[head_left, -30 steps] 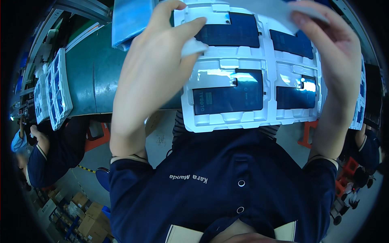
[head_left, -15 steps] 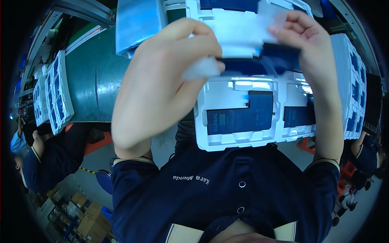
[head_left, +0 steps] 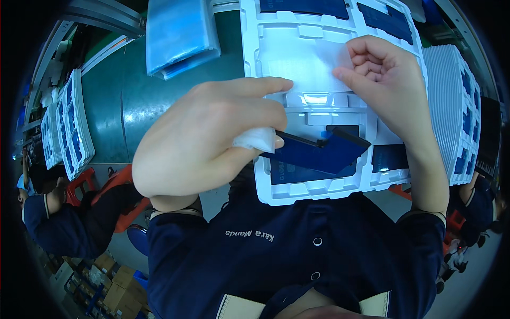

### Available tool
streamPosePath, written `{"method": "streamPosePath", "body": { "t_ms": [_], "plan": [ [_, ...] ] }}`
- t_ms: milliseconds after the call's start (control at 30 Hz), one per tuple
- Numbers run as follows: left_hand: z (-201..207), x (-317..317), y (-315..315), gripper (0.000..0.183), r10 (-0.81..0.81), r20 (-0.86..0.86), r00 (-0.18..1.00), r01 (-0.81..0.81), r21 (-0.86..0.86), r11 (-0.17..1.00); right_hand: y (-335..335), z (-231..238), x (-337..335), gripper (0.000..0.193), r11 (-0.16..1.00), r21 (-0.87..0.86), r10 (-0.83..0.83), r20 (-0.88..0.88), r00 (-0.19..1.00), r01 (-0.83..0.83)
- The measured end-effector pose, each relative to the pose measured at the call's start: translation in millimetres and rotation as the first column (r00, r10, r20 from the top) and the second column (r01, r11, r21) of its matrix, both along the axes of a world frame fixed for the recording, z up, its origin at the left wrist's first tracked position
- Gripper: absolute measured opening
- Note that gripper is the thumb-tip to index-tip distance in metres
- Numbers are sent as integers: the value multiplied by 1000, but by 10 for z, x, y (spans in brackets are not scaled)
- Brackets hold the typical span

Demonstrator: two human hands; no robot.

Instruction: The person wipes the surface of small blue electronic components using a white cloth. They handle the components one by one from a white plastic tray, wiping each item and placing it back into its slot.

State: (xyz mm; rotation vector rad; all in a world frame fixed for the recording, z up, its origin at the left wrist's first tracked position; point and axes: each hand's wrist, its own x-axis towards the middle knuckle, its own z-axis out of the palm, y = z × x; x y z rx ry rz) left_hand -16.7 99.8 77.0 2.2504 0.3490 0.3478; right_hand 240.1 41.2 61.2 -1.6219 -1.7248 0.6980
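Observation:
My left hand [head_left: 212,133] is closed on a flat, dark L-shaped battery [head_left: 319,154], held tilted above the near part of a white plastic tray [head_left: 265,194]. A crumpled white wipe [head_left: 256,139] is tucked between the same fingers, while the index finger stretches out over the tray. My right hand [head_left: 380,74] pinches the edge of a thin translucent sheet [head_left: 324,58] over the tray's middle left compartment. Beneath the held battery, another dark battery [head_left: 287,174] lies in its compartment, partly covered. A further battery [head_left: 390,158] sits to its right, near my right forearm.
Blue plastic bags [head_left: 183,37] lie on the green table [head_left: 106,122] at the back left. Filled trays stand stacked at the right [head_left: 451,111] and far left [head_left: 74,127]. Co-workers sit at both sides, with a red stool [head_left: 125,196] at the left.
My left hand has come down and nearer, bringing the battery over the near compartment. My right hand has lowered with the sheet, now over the middle compartment and away from the battery.

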Motion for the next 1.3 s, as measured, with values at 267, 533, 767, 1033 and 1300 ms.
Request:
{"method": "streamPosePath", "body": {
  "t_ms": [267, 533, 767, 1033, 1300],
  "plan": [
    [-29, 164, 98, 7, 300, 51, 953, -286, -189, 940, 51, 200, -18, 29, 963, 265, -122, 261, 958, 51],
    [-116, 366, 164, 9, 399, 10, 917, -394, 178, 902, 148, 3, 162, 25, 985, 89, -126, -207, 970, 147],
    [-47, 355, 242, 25, 486, 377, 788, -416, -256, 873, 112, 22, 173, 26, 985, 167, 37, 60, 997, -47],
    [188, 691, -29, 47, 784, 375, 495, 36, -910, 413, 105, 83, -285, 50, 974, -78, 105, -681, 725, -214],
    [-55, 773, 155, 27, 776, 415, 475, -266, -773, 576, 192, 133, -243, 39, 986, 129, 154, -516, 843, -101]
  ]
}}
